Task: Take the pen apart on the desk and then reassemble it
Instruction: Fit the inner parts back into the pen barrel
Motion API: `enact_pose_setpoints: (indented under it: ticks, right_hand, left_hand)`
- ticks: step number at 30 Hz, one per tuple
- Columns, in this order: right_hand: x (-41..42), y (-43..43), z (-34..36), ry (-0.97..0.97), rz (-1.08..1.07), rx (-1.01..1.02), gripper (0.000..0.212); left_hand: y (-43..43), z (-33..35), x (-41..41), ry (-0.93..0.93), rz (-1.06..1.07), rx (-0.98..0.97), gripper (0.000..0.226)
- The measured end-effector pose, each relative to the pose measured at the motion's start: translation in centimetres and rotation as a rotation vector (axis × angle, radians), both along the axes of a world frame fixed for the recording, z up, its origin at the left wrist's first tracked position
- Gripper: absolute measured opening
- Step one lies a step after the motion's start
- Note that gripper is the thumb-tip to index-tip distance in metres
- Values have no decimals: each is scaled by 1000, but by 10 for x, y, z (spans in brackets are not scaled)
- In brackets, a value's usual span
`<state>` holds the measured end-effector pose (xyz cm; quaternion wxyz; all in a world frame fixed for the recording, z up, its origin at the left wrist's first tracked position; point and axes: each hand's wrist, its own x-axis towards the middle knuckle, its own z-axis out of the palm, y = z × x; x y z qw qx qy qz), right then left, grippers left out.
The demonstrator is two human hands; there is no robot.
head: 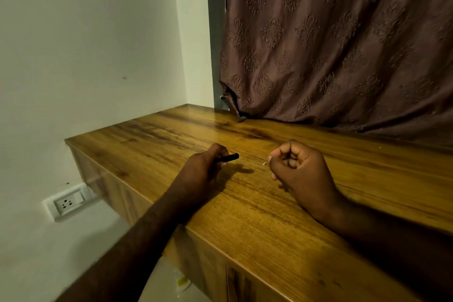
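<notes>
My left hand point(203, 167) is closed around a black pen barrel point(229, 157), whose open end sticks out to the right just above the wooden desk point(257, 216). My right hand point(299, 167) is curled into a fist a short way to the right, resting on the desk. A small pale tip point(265, 163) pokes out of the fist toward the barrel; the rest of that piece is hidden inside my fingers. The two hands are apart, with a gap of bare wood between them.
A brown patterned curtain point(343, 44) hangs down onto the back of the desk. A white wall point(85, 56) stands to the left, with a wall socket point(68, 202) below the desk's left edge. The desk's front edge runs diagonally under my forearms.
</notes>
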<state>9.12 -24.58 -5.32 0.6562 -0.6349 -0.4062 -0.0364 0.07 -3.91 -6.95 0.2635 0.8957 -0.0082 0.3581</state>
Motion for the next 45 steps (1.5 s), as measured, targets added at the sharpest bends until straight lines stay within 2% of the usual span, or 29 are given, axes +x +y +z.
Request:
enact_pose_setpoints:
  ticks: [6,12,14,19,24,34,38,42,45]
  right_hand:
    - [-2,1,-1,-90,-69,-19,15]
    - [1,2,-3,-109,-64,-32,12]
    - [1,2,-3,-109,-55,-30,12]
    - [1,2,-4,-110,-56,-36,13]
    - [2,1,-3,-119,-73,-28,12]
    - [3,1,-5,-128,-52,-64,10]
    - [3,1,-6,-127,-55,-74,11]
    - [4,2,-6,-127,-70,-96,12]
    - [6,4,-7,-118,-60,-116,13]
  left_hand:
    - [1,-1,0,-13,-5,1,45]
    - [-1,1,-3,-11,-11,14,63]
    - [-1,2,-3,-3,-8,12,60]
    - [1,1,-2,32,32,40,35]
    - [1,0,-1,-18,1,43,53]
    - [2,-1,-1,-21,-16,67,61]
    - [1,0,0,-2,3,90,53]
    - [3,-1,1,51,51,130,20]
    - [3,0,1,71,59,174,20]
